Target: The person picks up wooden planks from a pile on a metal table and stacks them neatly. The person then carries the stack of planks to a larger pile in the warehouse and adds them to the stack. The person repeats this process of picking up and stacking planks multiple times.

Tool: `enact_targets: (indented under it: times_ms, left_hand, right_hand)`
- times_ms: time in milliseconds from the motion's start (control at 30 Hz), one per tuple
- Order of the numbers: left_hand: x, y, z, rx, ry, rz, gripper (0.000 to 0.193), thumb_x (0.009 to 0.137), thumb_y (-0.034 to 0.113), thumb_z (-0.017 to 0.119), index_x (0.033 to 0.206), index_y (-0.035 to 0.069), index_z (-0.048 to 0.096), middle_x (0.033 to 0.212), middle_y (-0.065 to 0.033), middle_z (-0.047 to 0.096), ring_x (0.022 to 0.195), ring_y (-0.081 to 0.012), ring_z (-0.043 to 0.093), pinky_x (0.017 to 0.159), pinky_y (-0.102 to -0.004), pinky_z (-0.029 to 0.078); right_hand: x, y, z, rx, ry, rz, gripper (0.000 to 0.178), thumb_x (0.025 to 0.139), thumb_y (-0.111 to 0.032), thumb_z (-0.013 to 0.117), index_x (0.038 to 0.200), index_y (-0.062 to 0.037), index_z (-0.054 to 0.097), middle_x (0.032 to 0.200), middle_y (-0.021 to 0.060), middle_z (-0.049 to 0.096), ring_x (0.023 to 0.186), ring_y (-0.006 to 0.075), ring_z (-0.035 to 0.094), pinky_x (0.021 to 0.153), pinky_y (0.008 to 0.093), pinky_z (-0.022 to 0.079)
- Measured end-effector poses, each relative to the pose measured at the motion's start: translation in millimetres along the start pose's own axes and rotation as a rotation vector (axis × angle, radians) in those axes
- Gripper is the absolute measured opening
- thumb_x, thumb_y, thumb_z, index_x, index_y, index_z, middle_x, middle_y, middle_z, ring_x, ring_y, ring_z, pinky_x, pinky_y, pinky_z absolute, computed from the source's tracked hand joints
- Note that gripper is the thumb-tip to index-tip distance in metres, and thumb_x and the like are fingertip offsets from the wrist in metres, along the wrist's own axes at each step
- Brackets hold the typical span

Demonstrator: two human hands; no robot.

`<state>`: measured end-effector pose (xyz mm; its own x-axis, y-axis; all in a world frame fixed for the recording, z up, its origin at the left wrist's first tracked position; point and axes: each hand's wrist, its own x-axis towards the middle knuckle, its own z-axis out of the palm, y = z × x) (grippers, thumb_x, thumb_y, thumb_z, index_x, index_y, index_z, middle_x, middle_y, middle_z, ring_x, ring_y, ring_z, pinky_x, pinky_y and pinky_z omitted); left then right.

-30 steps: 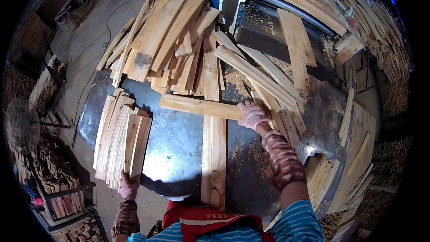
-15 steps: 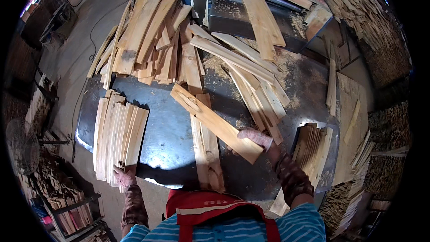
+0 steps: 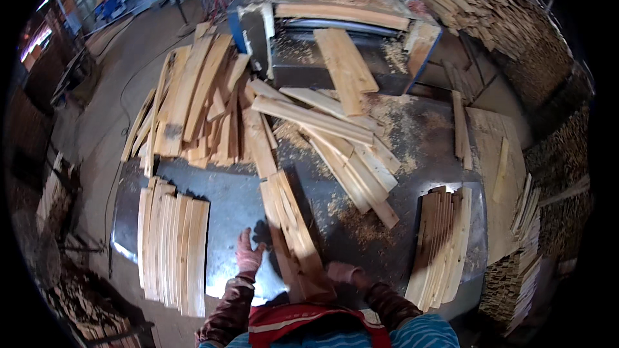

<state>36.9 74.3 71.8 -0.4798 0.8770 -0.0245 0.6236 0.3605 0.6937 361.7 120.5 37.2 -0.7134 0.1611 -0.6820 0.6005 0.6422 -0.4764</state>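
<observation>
In the middle of the dark metal table (image 3: pixel 235 203), a board with a dark streak (image 3: pixel 293 222) lies lengthwise toward me, partly over another board (image 3: pixel 277 258). My left hand (image 3: pixel 248 254) is just left of these boards, fingers spread and nothing in them. My right hand (image 3: pixel 343 272) is by the near right edge of the streaked board; its fingers are blurred, and whether they touch the wood is unclear. Further left, a neat row of narrow boards (image 3: pixel 171 248) sits on the table's edge. On the right side is a second row of boards (image 3: pixel 442 245), partly in shadow.
A loose heap of boards (image 3: pixel 193 100) covers the far left of the table. Several more boards (image 3: pixel 342 135) lie crossed among sawdust (image 3: pixel 412 129) at centre right. Behind them stands a machine (image 3: pixel 296 58) with two boards (image 3: pixel 342 67) on its bed. Stacked wood (image 3: pixel 496 22) rises at the far right.
My right hand no longer holds the board up; it has moved down and left to the middle boards. My left hand has left the left row and moved right. The view has tilted up.
</observation>
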Motion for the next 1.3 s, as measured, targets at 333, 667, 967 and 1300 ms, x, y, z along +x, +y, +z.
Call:
enact_targets:
  times_ms: [333, 667, 967, 1300]
  left_hand:
    - [35.9, 86.8, 39.5, 0.0, -0.144, -0.041, 0.061, 0.071, 0.023, 0.075, 0.127, 0.015, 0.053, 0.121, -0.0163, 0.054, 0.112, -0.0418, 0.052, 0.094, -0.0487, 0.046]
    - [79.5, 49.1, 43.9, -0.475, -0.076, 0.021, 0.067, 0.083, 0.03, 0.079, 0.138, 0.007, 0.049, 0.14, -0.0152, 0.05, 0.124, -0.0317, 0.053, 0.101, -0.0424, 0.046]
    - [104.5, 163.2, 23.5, -1.139, -0.67, -0.515, 0.043, 0.086, 0.011, 0.071, 0.123, -0.005, 0.057, 0.113, -0.0133, 0.066, 0.102, -0.0218, 0.063, 0.092, -0.0345, 0.049]
    - [80.1, 96.2, -10.3, -1.201, -0.369, -0.348, 0.026, 0.087, 0.008, 0.069, 0.112, 0.002, 0.068, 0.102, -0.0054, 0.07, 0.088, -0.0139, 0.064, 0.074, -0.028, 0.053]
  right_hand:
    - [-24.7, 61.6, -281.0, 0.712, 1.334, 0.432, 0.026, 0.096, -0.03, 0.056, 0.11, -0.0089, 0.059, 0.113, 0.0186, 0.061, 0.1, 0.036, 0.062, 0.081, 0.0443, 0.053]
    - [17.4, 83.0, -343.2, 2.051, 1.147, -0.366, 0.063, 0.086, -0.043, 0.073, 0.128, 0.0005, 0.054, 0.121, 0.0156, 0.06, 0.097, 0.0274, 0.066, 0.066, 0.0395, 0.06]
    - [13.2, 37.9, -165.7, 1.0, 0.844, 0.111, 0.031, 0.099, -0.023, 0.059, 0.122, -0.0023, 0.061, 0.116, 0.0075, 0.066, 0.088, 0.0209, 0.068, 0.069, 0.0347, 0.059]
    - [-80.7, 123.5, -417.5, 0.053, 1.466, 0.715, 0.074, 0.083, -0.04, 0.068, 0.143, -0.0063, 0.04, 0.131, 0.0219, 0.055, 0.114, 0.0383, 0.059, 0.095, 0.0485, 0.049]
